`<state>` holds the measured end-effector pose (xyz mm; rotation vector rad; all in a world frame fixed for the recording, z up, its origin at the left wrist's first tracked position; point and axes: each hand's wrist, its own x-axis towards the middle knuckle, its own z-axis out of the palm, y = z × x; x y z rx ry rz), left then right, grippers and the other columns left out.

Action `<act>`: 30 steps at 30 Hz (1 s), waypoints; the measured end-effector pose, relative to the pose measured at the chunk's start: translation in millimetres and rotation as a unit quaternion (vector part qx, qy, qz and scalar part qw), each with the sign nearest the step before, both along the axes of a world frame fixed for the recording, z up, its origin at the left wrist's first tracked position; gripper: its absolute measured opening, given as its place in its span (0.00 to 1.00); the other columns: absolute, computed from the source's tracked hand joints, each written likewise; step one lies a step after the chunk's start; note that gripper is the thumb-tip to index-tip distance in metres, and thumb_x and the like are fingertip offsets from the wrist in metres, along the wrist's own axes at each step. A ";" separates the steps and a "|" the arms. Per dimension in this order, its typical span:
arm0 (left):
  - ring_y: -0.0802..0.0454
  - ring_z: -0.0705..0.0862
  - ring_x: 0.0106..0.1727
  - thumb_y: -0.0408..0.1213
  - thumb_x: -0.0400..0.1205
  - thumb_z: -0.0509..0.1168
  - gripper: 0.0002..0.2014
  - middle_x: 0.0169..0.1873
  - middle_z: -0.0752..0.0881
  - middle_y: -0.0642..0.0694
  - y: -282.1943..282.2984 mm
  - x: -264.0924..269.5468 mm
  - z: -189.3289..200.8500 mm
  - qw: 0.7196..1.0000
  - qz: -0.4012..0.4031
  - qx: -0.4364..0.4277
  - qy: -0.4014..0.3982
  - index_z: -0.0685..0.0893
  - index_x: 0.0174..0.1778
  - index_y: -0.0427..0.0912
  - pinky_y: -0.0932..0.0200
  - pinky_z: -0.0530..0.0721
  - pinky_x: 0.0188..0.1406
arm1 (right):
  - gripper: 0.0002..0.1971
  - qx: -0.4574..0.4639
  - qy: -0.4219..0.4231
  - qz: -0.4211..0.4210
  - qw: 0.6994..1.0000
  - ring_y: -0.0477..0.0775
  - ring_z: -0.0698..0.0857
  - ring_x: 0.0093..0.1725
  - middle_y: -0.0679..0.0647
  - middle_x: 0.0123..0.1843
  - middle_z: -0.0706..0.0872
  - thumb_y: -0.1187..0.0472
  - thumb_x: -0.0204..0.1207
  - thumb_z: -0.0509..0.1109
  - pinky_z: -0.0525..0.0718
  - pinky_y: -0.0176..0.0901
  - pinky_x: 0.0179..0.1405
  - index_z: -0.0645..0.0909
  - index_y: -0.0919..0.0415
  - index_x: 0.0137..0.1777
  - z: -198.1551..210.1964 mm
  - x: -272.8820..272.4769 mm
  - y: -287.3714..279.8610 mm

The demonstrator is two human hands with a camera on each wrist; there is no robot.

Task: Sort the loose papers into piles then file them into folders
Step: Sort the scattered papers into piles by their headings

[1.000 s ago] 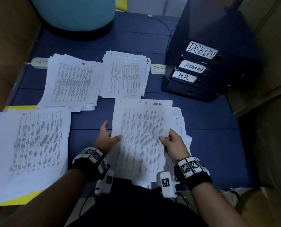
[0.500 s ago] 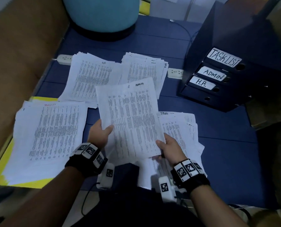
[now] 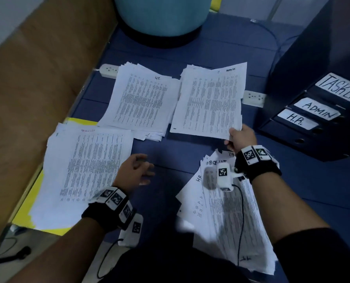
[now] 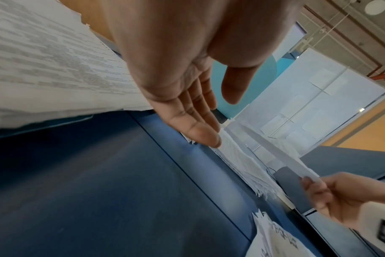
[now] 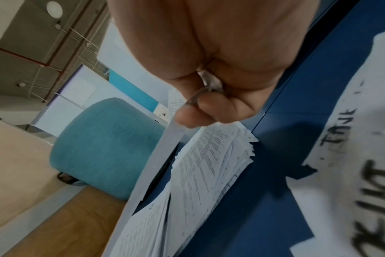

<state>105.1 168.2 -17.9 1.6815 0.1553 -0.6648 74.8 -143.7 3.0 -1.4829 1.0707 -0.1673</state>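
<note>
- Head view: a sheet marked "Admin" (image 3: pixel 208 101) is pinched at its near right corner by the right hand (image 3: pixel 240 137) and held over the far-right pile (image 3: pixel 187 71), w/ its far edge toward the desk's back.
- Left hand (image 3: pixel 134 172) is held above bare blue desk (image 3: pixel 170 148) near the front-centre, fingers loosely spread, nothing gripped.
- HR pile (image 3: pixel 141 101) is seen at centre-back, just left of the held sheet; a tasklist pile (image 3: pixel 84 172) lies at the front-left on a yellow folder (image 3: pixel 27 213).
- An unsorted, fanned stack (image 3: pixel 229 217) lies at the front-right, under the right forearm.
- Dark binders are stacked at the right edge, labelled TASKLIST (image 3: pixel 341 86), ADMIN (image 3: pixel 318 109) and H.R. (image 3: pixel 296 119).
- A white power strip (image 3: pixel 252 98) is seen btwn pile and binders; a teal round stool (image 3: pixel 162 15) stands at the back.
- Left wrist view: left hand (image 4: pixel 187 69) is shown palm open, fingers straight, thumb apart; the tasklist pile (image 4: pixel 44 60) lies beside it. The right hand (image 4: pixel 332 196) is seen pinching the sheet's (image 4: pixel 275 151) corner.
- Right wrist view: the sheet (image 5: pixel 156 156) is seen edge-on, clamped btwn thumb and fingers of the right hand (image 5: pixel 209 69), raised above the pile (image 5: pixel 209 165) below it.
</note>
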 end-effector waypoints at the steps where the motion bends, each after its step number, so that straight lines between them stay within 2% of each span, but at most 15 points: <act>1: 0.50 0.88 0.35 0.29 0.85 0.61 0.08 0.43 0.88 0.44 -0.1 4.8 -0.5 1.000 -0.002 0.001 0.002 0.78 0.51 0.49 0.56 0.84 0.30 | 0.09 -0.009 0.007 -0.003 1.000 0.47 0.78 0.17 0.56 0.35 0.83 0.69 0.84 0.58 0.71 0.35 0.16 0.78 0.61 0.56 -3.8 10.4 -1.8; 4: 0.48 0.88 0.37 0.28 0.84 0.61 0.08 0.43 0.88 0.45 -1.8 18.2 0.0 1.000 -0.013 0.004 0.007 0.78 0.51 0.48 0.55 0.84 0.31 | 0.08 -0.002 0.026 -0.018 0.999 0.44 0.77 0.12 0.57 0.33 0.79 0.71 0.84 0.57 0.67 0.30 0.11 0.76 0.63 0.55 -17.3 36.0 -6.8; 6: 0.47 0.88 0.38 0.28 0.84 0.61 0.09 0.44 0.88 0.43 -4.3 27.1 -0.9 1.000 -0.021 0.007 0.009 0.78 0.51 0.48 0.54 0.85 0.32 | 0.08 0.003 0.045 -0.016 0.999 0.47 0.77 0.14 0.60 0.35 0.79 0.70 0.84 0.58 0.68 0.33 0.12 0.77 0.64 0.57 -26.0 46.8 -8.0; 10: 0.46 0.88 0.40 0.28 0.84 0.62 0.09 0.44 0.88 0.44 -17.9 39.9 -2.7 0.999 -0.038 0.011 0.011 0.78 0.51 0.48 0.51 0.85 0.36 | 0.07 0.023 0.044 0.008 0.999 0.53 0.82 0.22 0.66 0.49 0.86 0.62 0.85 0.63 0.78 0.37 0.16 0.73 0.63 0.59 -35.9 51.1 -11.5; 12: 0.47 0.87 0.39 0.27 0.84 0.62 0.09 0.44 0.87 0.44 -29.0 40.8 -3.8 0.998 -0.055 0.010 0.013 0.78 0.51 0.47 0.52 0.85 0.35 | 0.12 0.016 0.049 0.011 0.999 0.55 0.83 0.25 0.65 0.54 0.84 0.57 0.83 0.68 0.82 0.41 0.21 0.71 0.60 0.59 -33.7 39.8 -18.2; 15: 0.49 0.86 0.37 0.27 0.83 0.62 0.10 0.44 0.87 0.44 -43.3 35.5 -7.3 0.996 -0.088 0.008 0.019 0.78 0.50 0.49 0.53 0.84 0.36 | 0.14 -0.065 0.081 0.031 0.994 0.56 0.84 0.29 0.62 0.57 0.84 0.55 0.80 0.71 0.84 0.48 0.32 0.72 0.58 0.59 -24.5 -1.8 -28.7; 18: 0.49 0.85 0.39 0.26 0.84 0.62 0.11 0.44 0.86 0.45 -58.1 21.6 -12.0 0.989 -0.141 0.010 0.033 0.78 0.50 0.49 0.53 0.83 0.38 | 0.14 -0.097 0.154 0.064 0.981 0.59 0.85 0.39 0.60 0.56 0.85 0.54 0.79 0.73 0.84 0.52 0.42 0.75 0.59 0.56 -20.3 -68.9 -31.5; 20: 0.48 0.84 0.40 0.26 0.84 0.61 0.11 0.45 0.86 0.46 -67.9 9.9 -13.6 0.984 -0.174 0.004 0.047 0.78 0.50 0.49 0.53 0.82 0.37 | 0.17 -0.132 0.250 0.096 0.954 0.59 0.83 0.47 0.61 0.58 0.85 0.51 0.78 0.74 0.78 0.46 0.46 0.77 0.60 0.60 -18.8 -112.5 -26.3; 22: 0.48 0.84 0.42 0.25 0.83 0.62 0.10 0.47 0.85 0.46 -77.0 -1.1 -15.8 0.977 -0.209 0.010 0.048 0.78 0.50 0.47 0.53 0.83 0.37 | 0.27 -0.146 0.328 0.112 0.927 0.61 0.81 0.57 0.63 0.65 0.81 0.50 0.76 0.76 0.75 0.44 0.50 0.75 0.64 0.68 -21.3 -147.4 -17.6; 25: 0.48 0.82 0.43 0.25 0.82 0.63 0.10 0.46 0.82 0.44 -89.5 -19.5 -20.8 0.964 -0.257 0.015 0.061 0.79 0.52 0.46 0.52 0.82 0.36 | 0.33 -0.150 0.406 0.100 0.896 0.67 0.76 0.66 0.65 0.68 0.76 0.48 0.69 0.81 0.81 0.55 0.61 0.75 0.64 0.67 -35.0 -184.2 -2.8; 27: 0.48 0.81 0.45 0.27 0.82 0.64 0.10 0.49 0.81 0.45 -96.0 -34.6 -24.8 0.953 -0.294 0.030 0.071 0.80 0.52 0.47 0.54 0.82 0.35 | 0.33 -0.166 0.435 0.111 0.878 0.68 0.73 0.69 0.63 0.70 0.73 0.47 0.66 0.82 0.81 0.63 0.63 0.74 0.61 0.65 -44.2 -200.4 8.6; 30: 0.48 0.81 0.53 0.31 0.82 0.66 0.12 0.59 0.78 0.47 -102.3 -56.1 -28.9 0.934 -0.343 0.082 0.055 0.79 0.60 0.48 0.57 0.82 0.36 | 0.33 -0.195 0.434 0.122 0.871 0.66 0.72 0.70 0.61 0.72 0.72 0.49 0.71 0.78 0.79 0.61 0.64 0.69 0.60 0.71 -50.4 -213.8 22.8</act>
